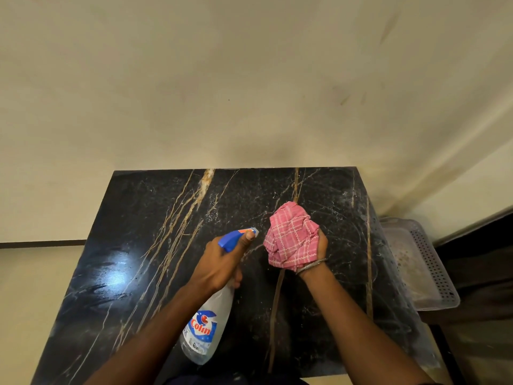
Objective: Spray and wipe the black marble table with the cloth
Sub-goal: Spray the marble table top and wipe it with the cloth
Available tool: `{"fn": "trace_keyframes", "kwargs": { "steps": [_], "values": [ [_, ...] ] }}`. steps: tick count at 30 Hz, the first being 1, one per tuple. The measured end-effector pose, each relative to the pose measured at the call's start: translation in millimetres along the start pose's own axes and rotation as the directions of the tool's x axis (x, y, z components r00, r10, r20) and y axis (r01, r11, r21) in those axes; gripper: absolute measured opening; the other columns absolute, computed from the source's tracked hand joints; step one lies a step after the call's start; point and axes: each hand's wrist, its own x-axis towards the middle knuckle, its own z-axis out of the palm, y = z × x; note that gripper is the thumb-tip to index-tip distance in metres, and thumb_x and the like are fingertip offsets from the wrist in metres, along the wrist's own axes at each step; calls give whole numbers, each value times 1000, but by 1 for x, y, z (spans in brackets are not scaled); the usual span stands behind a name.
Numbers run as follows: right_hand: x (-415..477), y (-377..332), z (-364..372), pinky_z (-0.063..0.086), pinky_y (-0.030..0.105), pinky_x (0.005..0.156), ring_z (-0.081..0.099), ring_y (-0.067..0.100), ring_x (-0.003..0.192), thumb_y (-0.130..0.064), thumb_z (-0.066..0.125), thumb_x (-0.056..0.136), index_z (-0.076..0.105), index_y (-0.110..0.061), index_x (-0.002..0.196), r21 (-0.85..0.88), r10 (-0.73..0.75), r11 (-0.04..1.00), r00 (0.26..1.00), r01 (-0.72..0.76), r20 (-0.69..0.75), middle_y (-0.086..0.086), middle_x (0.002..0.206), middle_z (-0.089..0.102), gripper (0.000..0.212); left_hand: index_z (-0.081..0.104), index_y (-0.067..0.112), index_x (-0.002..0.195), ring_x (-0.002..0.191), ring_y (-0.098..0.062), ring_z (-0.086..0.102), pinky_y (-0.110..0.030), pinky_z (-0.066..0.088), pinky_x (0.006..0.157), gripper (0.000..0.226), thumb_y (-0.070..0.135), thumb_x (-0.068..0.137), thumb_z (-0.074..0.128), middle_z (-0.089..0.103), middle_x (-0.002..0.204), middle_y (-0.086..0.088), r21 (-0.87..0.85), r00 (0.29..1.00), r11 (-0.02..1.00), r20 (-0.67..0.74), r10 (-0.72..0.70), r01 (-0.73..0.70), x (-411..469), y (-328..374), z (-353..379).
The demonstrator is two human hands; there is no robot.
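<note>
The black marble table [155,245] with gold and white veins fills the lower middle of the head view. My left hand [222,262] grips a clear spray bottle [206,323] with a blue trigger head, held above the table's middle with the nozzle pointing away from me. My right hand [319,247] holds a bunched pink checked cloth [290,237] just right of the nozzle, over the table's right half. Faint dried smears and specks show on the marble near the cloth.
A pale wall rises straight behind the table's far edge. A translucent perforated plastic basket [433,268] sits beside the table's right edge, lower down. Beige floor lies to the left of the table.
</note>
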Motion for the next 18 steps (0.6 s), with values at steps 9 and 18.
{"fn": "trace_keyframes", "kwargs": {
  "steps": [9, 18],
  "values": [
    [36, 3, -34, 18, 44, 120, 26, 20, 146, -51, 30, 94, 42, -21, 146, -909, -264, -249, 880, 333, 395, 3, 156, 34, 61, 58, 32, 92, 44, -20, 61, -24, 53, 52, 40, 65, 84, 36, 60, 51, -6, 3, 999, 1000, -43, 0, 0, 12, -7, -6],
    [71, 52, -64, -17, 54, 114, 2, 36, 150, -59, 14, 84, 22, -15, 154, -705, -153, -705, 954, 77, 257, 10, 163, 9, 83, 63, 16, 85, 44, -25, 62, -32, 55, 55, 61, 73, 85, 42, 57, 44, -2, -40, 996, 998, -76, -56, 53, 33, -14, -13]
  ]
}}
